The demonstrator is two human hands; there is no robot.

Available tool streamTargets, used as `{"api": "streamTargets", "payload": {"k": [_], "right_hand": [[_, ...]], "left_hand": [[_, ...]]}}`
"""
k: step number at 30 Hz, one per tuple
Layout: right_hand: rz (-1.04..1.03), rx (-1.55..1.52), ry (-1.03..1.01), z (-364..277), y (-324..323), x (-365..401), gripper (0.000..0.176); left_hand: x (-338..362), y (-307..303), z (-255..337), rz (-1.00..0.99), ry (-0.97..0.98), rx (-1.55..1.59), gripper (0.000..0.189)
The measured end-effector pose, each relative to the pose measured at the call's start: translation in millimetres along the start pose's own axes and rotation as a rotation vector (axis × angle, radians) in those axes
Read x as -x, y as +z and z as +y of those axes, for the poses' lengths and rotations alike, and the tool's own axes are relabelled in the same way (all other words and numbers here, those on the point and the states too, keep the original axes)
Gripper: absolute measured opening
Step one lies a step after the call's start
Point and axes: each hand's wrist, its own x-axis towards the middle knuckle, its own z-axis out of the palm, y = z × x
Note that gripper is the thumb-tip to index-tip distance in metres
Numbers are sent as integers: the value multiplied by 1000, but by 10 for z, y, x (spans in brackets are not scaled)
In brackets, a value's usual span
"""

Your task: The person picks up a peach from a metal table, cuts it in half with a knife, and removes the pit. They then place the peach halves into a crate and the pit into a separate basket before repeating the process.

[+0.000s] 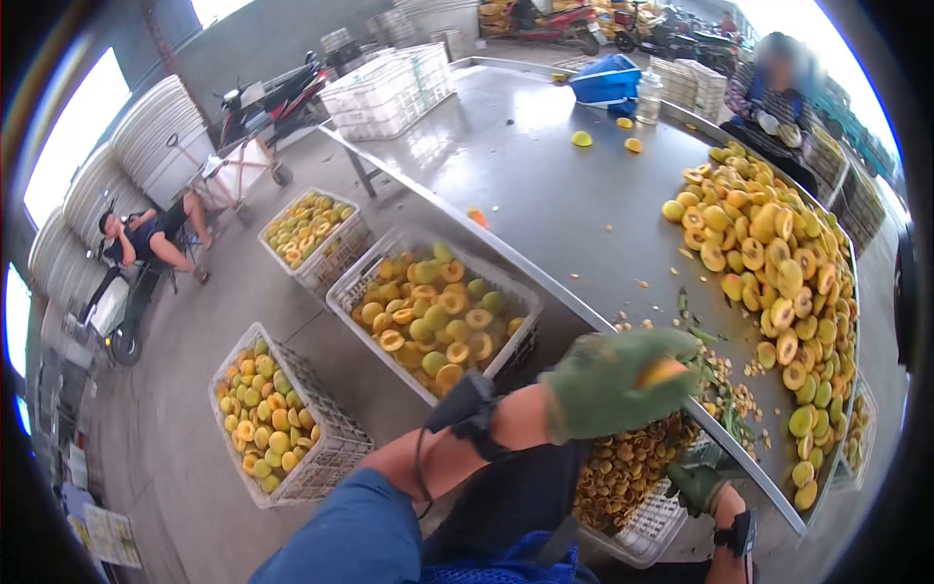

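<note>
My left hand (623,384), in a green glove, is closed around an orange-yellow apricot half (662,373) above the table's near edge. Lower down, by that same edge, my right hand (696,489) wears a dark green glove. Its fingers look curled, and I cannot see what lies in them. Beneath and between the hands stands a white crate (650,535) filled with brown pits (623,472). A large pile of halved apricots (778,253) covers the right side of the metal table (574,195). Loose pits and leaves (730,389) lie beside the pile.
Crates of apricots stand on the floor to the left: a large crate (389,355), a lower crate (336,443) and a farther crate (336,258). A blue basket (605,80) and bottle (649,95) sit at the table's back. One person (773,97) sits across; another (156,234) sits far left.
</note>
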Motion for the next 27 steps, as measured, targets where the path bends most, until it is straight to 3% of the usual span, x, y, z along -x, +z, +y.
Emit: {"api": "streamTargets", "payload": {"k": [1,3,5,6,7,8,9,12,13,16,18,20,22,23,26,27], "right_hand": [[-14,-7,31,-21,46,-14,73],[-35,-24,124,257,153,-260,73],[-51,-35,172,427,218,-438,73],[-64,-34,180,467,244,-442,74],[-74,-32,191,466,246,-430,74],[-75,-39,190,410,249,-405,74],[-75,-48,192,342,279,-363,73],[-107,-56,230,176,420,-318,70],[-122,-55,244,121,462,-316,69],[-163,-71,279,115,616,-360,69],[-214,-82,298,160,713,-393,70],[-214,-61,309,44,736,-324,71],[-173,-85,346,-40,738,-280,72],[-150,-113,352,48,754,-326,72],[-140,-125,353,105,710,-372,73],[-146,-140,351,145,716,-385,74]], "left_hand": [[130,-154,-157,99,15,-13,27],[410,-462,-636,321,-163,96,23],[870,-634,-1470,505,-353,13,25],[1302,-758,-2130,428,-509,-19,28],[1528,-882,-2366,463,-709,135,29],[1749,-1008,-2594,520,-907,286,30],[1811,-1125,-2621,683,-1138,634,29],[2049,-1657,-3169,649,-958,634,57],[2162,-1970,-3605,483,-880,257,57],[1388,-2558,-3499,706,-975,652,56],[853,-2920,-3417,755,-1024,600,58],[776,-3030,-3495,748,-1053,300,56],[917,-3053,-3977,680,-914,-178,53],[1172,-3008,-4399,615,-754,-496,52],[1072,-2451,-3903,-33,-879,-733,56],[1095,-2398,-4009,-53,-718,-883,55]]}}
